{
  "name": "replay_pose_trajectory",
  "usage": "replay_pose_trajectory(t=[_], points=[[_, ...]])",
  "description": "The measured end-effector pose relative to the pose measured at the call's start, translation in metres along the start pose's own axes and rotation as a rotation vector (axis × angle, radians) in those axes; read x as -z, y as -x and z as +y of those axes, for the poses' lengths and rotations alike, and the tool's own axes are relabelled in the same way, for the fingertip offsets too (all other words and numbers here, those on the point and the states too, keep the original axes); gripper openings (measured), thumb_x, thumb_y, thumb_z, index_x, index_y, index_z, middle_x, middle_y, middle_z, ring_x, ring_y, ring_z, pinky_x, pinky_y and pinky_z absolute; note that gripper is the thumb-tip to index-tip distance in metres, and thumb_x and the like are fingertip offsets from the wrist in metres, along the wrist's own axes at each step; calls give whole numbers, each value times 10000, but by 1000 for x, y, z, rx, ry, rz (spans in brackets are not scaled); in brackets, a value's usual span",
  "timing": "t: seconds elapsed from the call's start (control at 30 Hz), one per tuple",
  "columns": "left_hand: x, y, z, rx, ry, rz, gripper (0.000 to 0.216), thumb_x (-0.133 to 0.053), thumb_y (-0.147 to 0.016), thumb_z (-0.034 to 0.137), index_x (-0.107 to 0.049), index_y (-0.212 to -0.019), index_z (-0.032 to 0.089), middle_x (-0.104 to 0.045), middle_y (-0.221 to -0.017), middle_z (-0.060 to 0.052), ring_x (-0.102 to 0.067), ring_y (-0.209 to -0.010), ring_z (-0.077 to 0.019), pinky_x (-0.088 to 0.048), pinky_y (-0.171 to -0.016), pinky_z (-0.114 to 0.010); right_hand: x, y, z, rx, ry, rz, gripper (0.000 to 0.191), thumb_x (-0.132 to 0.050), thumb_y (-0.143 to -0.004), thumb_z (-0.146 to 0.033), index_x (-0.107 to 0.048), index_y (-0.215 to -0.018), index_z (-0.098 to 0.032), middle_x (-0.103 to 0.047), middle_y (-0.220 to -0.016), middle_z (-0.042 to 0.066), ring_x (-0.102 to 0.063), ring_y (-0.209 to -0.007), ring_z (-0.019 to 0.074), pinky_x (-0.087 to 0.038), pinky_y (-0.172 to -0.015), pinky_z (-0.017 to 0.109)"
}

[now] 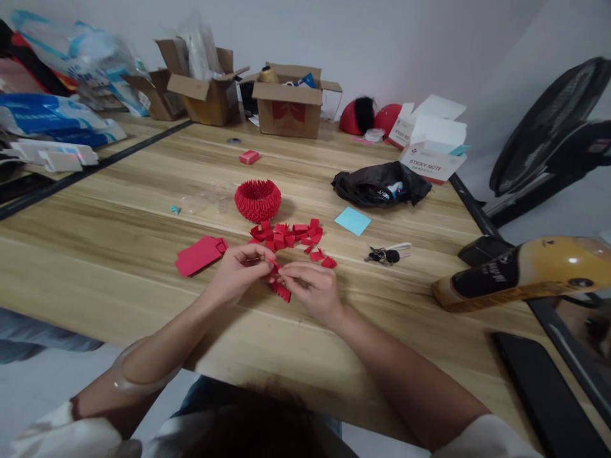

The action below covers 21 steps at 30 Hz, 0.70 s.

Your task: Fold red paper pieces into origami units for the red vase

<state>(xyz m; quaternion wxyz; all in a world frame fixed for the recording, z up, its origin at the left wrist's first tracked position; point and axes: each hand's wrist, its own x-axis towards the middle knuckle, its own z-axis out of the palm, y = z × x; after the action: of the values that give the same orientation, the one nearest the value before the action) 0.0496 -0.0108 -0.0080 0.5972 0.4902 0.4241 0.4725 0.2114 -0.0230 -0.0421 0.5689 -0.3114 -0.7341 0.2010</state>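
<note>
Between the fingertips of both hands is a small folded piece of red paper point(274, 270). My left hand point(241, 270) pinches it from one side, and my right hand point(312, 286) grips it from the other. Just below the fingers lies a short row of joined red folded pieces point(280, 292), partly hidden by the hands. Beyond my hands is a loose pile of red folded paper pieces point(281, 238). Behind that pile stands a round red paper bowl point(258, 202) made of many interlocked pieces. Flat red paper slips point(199, 256) lie left of my left hand.
A blue sticky note point(352, 221), keys point(384, 255) and a black bag point(382, 184) lie to the right. A yellow-capped drink bottle point(506, 273), a black phone point(548, 394) and a fan point(548, 127) are at the right edge. Cardboard boxes point(289, 105) line the back.
</note>
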Motion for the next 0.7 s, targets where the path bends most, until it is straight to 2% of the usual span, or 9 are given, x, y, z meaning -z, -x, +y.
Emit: replay_pose_trajectory(t=[0.2, 0.33, 0.4, 0.5, 0.57, 0.7], points=[[1, 0, 0, 53, 50, -4, 110, -743, -626, 155, -650, -681, 134, -649, -577, 22, -602, -502, -86, -488, -523, -175, 0, -2, 1, 38, 27, -21, 163, -565, -796, -132, -715, -772, -192, -727, -761, 49, -683, -715, 139, -567, -653, 231], [2, 0, 1, 92, 64, -29, 124, -758, -632, 190, -659, -682, 133, -648, -602, 23, -612, -551, -91, -507, -567, -187, -1, 0, 2, -1, -7, 3, 151, -580, -766, -119, -706, -728, -195, -724, -752, 47, -686, -706, 146, -565, -654, 240], [2, -1, 2, 74, 11, -24, 140, -773, -623, 180, -655, -678, 129, -649, -594, 21, -603, -546, -80, -488, -556, -168, -3, 1, 2, -112, -101, -4, 135, -586, -755, -134, -699, -725, -199, -724, -772, 49, -688, -717, 157, -568, -674, 267], [2, -2, 1, 39, -15, 7, 173, -793, -603, 172, -645, -684, 130, -662, -588, 16, -605, -547, -81, -477, -557, -165, -4, 0, 1, -409, -419, -5, 79, -596, -771, -216, -668, -796, -198, -717, -772, 42, -693, -690, 158, -578, -682, 301], [2, -3, 0, 21, 2, 27, 184, -796, -602, 178, -643, -695, 134, -666, -592, 18, -612, -556, -85, -483, -571, -173, -4, -1, 1, -589, -613, 13, 120, -621, -768, -299, -637, -818, -191, -709, -732, 25, -694, -647, 149, -583, -650, 291], [4, -3, -2, -14, -14, 27, 195, -795, -607, 183, -638, -712, 137, -668, -601, 18, -616, -554, -96, -490, -573, -193, -4, -5, 0, -758, -703, 7, 247, -677, -714, -404, -625, -762, -167, -693, -637, 7, -685, -588, 137, -574, -588, 253]])
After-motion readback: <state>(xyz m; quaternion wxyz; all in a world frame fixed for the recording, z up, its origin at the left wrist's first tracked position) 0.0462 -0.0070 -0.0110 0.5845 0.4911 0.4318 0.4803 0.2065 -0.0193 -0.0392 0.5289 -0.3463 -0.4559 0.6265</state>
